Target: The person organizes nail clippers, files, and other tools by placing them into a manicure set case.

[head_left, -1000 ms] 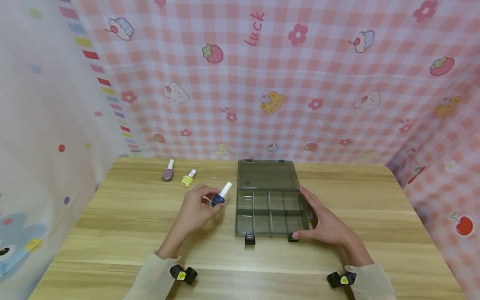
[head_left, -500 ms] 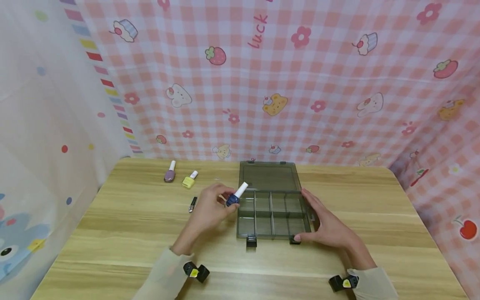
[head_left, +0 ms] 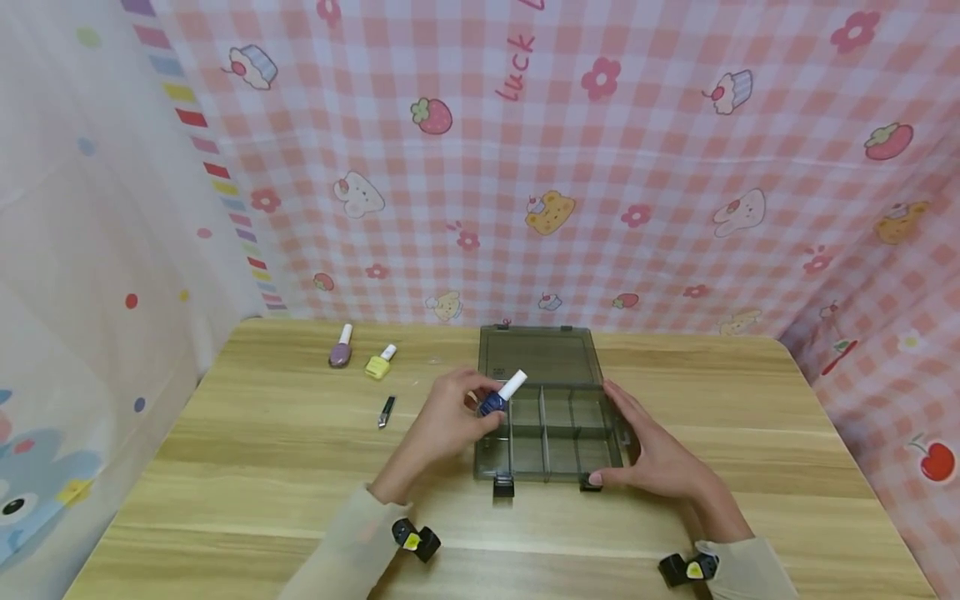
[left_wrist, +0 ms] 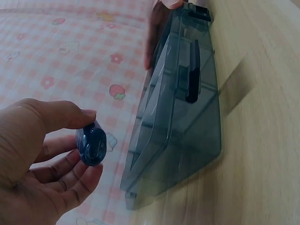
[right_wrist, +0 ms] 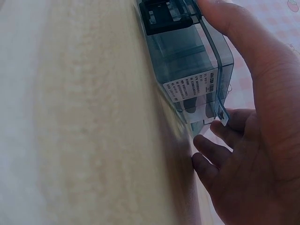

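mid-frame, the left grip (head_left: 453,412) pinches a blue bottle (head_left: 493,403) that could strike a divider (head_left: 544,448) if the case (left_wrist: 194,136) slips past the unclenched right grip (head_left: 660,452).

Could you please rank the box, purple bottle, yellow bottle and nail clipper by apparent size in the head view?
Largest to smallest:
Box
Purple bottle and yellow bottle: too alike to rank
Nail clipper

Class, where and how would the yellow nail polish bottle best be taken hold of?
The yellow nail polish bottle is probably best gripped by its wide body, coming from above and the near side, pinched across its flanks. It appears to lie down, its slimmer white cap pointing away and rightward, leaving the body at the near end.
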Action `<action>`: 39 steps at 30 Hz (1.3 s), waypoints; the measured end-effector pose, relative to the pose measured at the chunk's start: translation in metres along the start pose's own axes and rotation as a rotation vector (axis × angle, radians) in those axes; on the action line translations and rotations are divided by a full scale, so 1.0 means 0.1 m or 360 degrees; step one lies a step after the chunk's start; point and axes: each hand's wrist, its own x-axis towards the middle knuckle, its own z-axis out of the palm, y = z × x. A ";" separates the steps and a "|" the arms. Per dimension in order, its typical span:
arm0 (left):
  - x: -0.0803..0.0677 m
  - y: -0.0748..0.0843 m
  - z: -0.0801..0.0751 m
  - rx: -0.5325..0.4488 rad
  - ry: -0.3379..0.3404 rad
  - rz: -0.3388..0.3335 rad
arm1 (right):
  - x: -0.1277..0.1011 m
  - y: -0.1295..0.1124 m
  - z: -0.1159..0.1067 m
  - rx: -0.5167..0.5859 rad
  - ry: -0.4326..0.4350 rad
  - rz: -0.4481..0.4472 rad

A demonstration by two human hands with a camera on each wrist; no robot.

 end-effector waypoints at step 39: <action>0.52 0.47 0.51 0.0378 -0.0533 0.0317 | 0.01 0.02 0.02 0.0046 -0.0017 0.0034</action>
